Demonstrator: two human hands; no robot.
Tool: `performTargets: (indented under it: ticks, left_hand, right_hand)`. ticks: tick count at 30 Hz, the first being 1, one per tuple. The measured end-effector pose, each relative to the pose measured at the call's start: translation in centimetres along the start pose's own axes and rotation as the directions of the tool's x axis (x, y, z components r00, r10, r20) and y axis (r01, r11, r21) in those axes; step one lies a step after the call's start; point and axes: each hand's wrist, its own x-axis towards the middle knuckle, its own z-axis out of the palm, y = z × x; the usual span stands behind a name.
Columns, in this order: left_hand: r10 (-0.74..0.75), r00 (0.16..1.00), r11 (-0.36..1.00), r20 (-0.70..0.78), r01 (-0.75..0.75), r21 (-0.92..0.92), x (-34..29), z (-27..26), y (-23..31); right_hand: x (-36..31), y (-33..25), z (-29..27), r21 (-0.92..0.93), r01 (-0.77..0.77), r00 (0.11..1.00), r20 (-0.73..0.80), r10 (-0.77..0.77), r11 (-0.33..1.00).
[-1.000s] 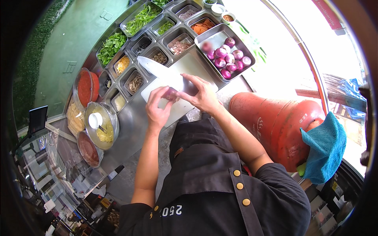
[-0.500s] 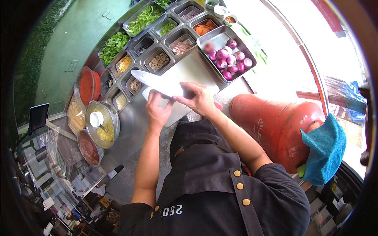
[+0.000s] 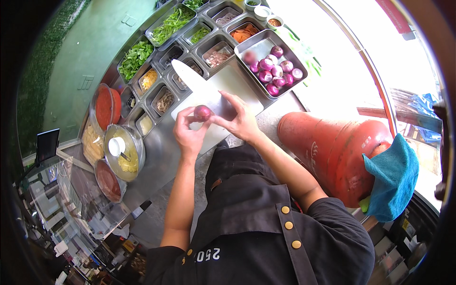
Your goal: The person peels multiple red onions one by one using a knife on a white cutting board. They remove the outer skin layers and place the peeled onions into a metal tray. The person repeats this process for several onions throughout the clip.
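1. Bright daylight overall, coming from right of the onion tray (image 3: 261,46).
2. Counter (image 3: 327,92) right of tray: blown-out white.
3. Knife (image 3: 188,76) left of tray: glare, surface detail lost.
4. Smudgy blurred spot over tray's left end.
5. Window frame (image 3: 362,49) right of tray: bent by fisheye.
6. Clutter (image 3: 66,199) far below-left of tray: dimmer, hard to make out.
7. Black rim all around.

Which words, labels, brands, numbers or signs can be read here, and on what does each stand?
Black clothing: white digits, legible but not copied here.
Red cylinder: white emblem, lettering; too small to read.
Red sign, upper right: pale lettering, too blurred.
Blue sheet, far right: pale marks, unreadable.
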Motion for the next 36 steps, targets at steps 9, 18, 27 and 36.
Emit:
performTargets:
  ticks: [9,18,27,36]
  left_hand:
    - [0.042,0.993,0.991,-0.112,-0.027,0.130,-0.3,1.9,1.6]
    - [-0.056,0.994,0.973,-0.092,0.075,0.220,-0.8,0.6,-0.4]
    - [-0.552,0.834,0.735,-0.011,0.480,-0.478,-3.3,-1.2,-4.7]
    - [-0.577,0.742,0.171,0.341,0.518,-0.838,-3.9,-3.0,-5.4]
  right_hand:
    - [-0.5,-0.2,1.9,-0.074,0.063,0.983,-0.169,-0.075,0.995]
    - [-0.8,-0.6,2.0,0.134,-0.228,0.974,0.052,0.223,0.964]
    - [0.2,6.2,2.6,-0.376,-0.253,0.954,0.055,0.294,0.891]
    - [-0.4,8.1,3.2,-0.300,-0.248,0.962,0.033,0.269,0.921]
